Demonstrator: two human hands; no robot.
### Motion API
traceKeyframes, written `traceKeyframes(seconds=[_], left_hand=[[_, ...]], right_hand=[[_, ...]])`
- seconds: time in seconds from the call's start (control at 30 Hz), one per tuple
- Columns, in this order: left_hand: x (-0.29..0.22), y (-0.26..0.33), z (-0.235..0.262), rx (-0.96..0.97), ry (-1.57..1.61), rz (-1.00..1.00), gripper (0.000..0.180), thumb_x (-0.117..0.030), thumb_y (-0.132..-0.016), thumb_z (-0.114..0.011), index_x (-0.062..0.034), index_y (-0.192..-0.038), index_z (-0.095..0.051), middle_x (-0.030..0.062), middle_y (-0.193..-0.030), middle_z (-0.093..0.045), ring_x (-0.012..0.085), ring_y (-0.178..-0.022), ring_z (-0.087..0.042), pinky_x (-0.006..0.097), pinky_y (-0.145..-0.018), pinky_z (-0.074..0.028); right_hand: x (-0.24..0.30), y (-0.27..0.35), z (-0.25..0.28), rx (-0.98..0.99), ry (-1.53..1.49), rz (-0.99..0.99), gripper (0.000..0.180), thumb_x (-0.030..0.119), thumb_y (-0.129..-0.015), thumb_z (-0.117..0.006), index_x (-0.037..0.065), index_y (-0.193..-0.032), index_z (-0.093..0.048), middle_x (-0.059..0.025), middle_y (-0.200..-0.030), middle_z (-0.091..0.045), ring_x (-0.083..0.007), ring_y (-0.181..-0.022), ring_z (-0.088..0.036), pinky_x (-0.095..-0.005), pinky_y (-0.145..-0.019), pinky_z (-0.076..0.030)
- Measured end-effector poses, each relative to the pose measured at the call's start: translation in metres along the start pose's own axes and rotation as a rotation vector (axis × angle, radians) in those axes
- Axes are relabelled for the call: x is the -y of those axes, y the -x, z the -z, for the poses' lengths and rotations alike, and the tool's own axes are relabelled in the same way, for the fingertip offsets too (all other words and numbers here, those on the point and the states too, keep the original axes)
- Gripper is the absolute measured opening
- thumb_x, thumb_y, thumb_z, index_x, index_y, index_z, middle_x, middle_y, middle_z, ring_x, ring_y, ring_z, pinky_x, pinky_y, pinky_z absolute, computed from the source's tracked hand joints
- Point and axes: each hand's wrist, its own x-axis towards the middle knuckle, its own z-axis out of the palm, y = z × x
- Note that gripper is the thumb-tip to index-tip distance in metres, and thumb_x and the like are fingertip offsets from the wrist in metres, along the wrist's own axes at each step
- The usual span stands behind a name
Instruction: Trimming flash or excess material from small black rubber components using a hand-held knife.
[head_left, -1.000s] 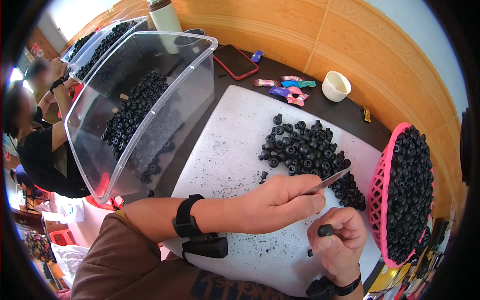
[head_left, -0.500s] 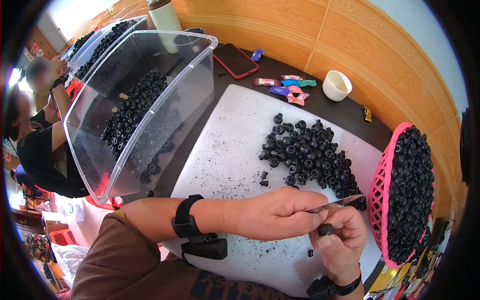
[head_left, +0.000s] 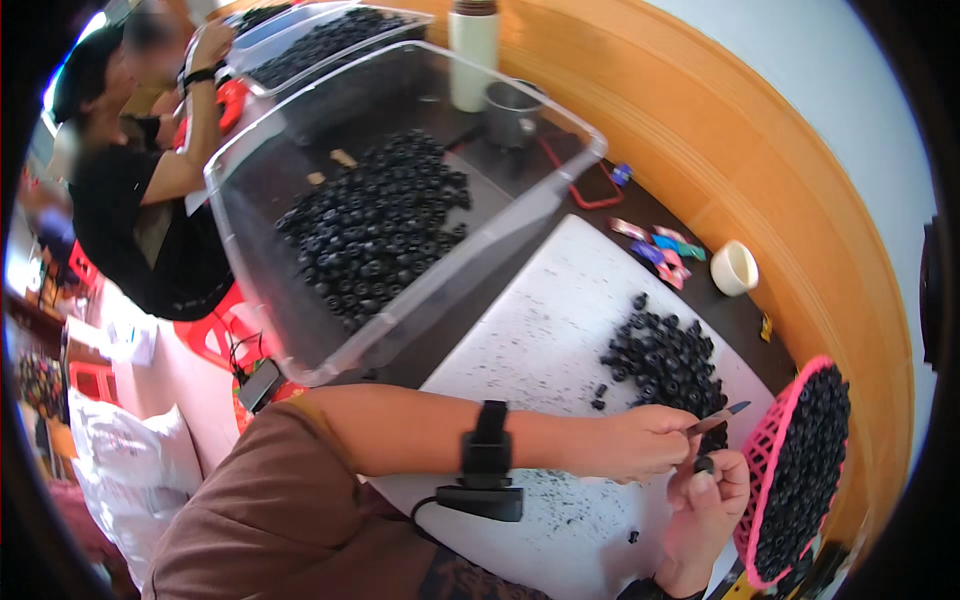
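In the head view, a white foam board (head_left: 520, 335) lies before the person. Over its right-hand part, the left hand (head_left: 635, 443) is clenched around a small knife (head_left: 718, 418), blade angled toward the right. Just beside it, also above the board, the right hand (head_left: 705, 500) pinches a small black rubber-like piece (head_left: 704, 465) between thumb and fingers. A pile of similar pieces (head_left: 660, 355) sits on the board's far right part. Right of the board stands a pink lattice basket (head_left: 768, 470) full of them; left of it, a clear plastic bin (head_left: 530, 205) holds more.
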Motion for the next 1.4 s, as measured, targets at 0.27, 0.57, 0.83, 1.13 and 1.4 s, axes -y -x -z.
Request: traceKeyframes(seconds=[0.27,0.57,0.83,1.13,1.4], left_hand=[[0.017,-0.003,0.016,-0.162,0.242,-0.010,0.008,-0.017,-0.080,-0.046,-0.0091,-0.080,-0.046,-0.0024,-0.057,-0.037,0.0066,-0.041,-0.033,0.024,-0.035,-0.022],[0.001,0.005,0.009,-0.327,0.047,-0.148,0.014,-0.028,-0.077,-0.050,-0.0146,-0.079,-0.045,-0.0030,-0.059,-0.037,0.0070,-0.043,-0.030,0.025,-0.036,-0.023],[-0.013,-0.010,0.037,-0.655,0.445,-0.145,0.011,-0.016,-0.079,-0.052,-0.0148,-0.079,-0.041,-0.0050,-0.054,-0.035,0.0060,-0.038,-0.030,0.023,-0.032,-0.021],[-0.012,-0.011,0.039,-0.641,0.405,-0.160,0.009,-0.014,-0.080,-0.052,-0.0129,-0.081,-0.043,-0.0039,-0.056,-0.035,0.0066,-0.040,-0.029,0.023,-0.036,-0.023],[-0.017,-0.010,0.033,-0.672,0.327,-0.099,0.007,-0.014,-0.082,-0.050,-0.0113,-0.082,-0.044,-0.0036,-0.057,-0.034,0.0065,-0.042,-0.029,0.023,-0.037,-0.023]], right_hand=[[0.035,-0.011,-0.092,0.038,0.359,0.034,0.023,0.019,-0.079,-0.062,0.004,-0.085,-0.047,-0.0008,-0.059,-0.046,-0.0052,-0.045,-0.038,-0.0186,-0.042,-0.028],[0.055,-0.045,-0.219,0.480,0.344,0.251,0.062,0.019,-0.077,-0.062,-0.004,-0.128,-0.035,-0.0177,-0.119,-0.051,-0.0145,-0.092,-0.055,-0.0231,-0.078,-0.042],[0.042,-0.050,-0.105,0.064,0.570,0.092,0.023,0.009,-0.081,-0.057,0.000,-0.102,-0.055,-0.0058,-0.100,-0.059,-0.0082,-0.080,-0.054,-0.0198,-0.069,-0.041],[-0.005,-0.042,-0.013,0.009,1.340,0.251,0.024,0.001,-0.072,-0.060,-0.001,-0.095,-0.056,-0.0115,-0.087,-0.053,-0.0224,-0.074,-0.054,-0.0294,-0.066,-0.044],[0.002,-0.042,-0.001,0.033,1.400,0.253,0.019,0.000,-0.070,-0.060,0.000,-0.089,-0.056,-0.0128,-0.088,-0.053,-0.0317,-0.078,-0.055,-0.0375,-0.067,-0.045]])
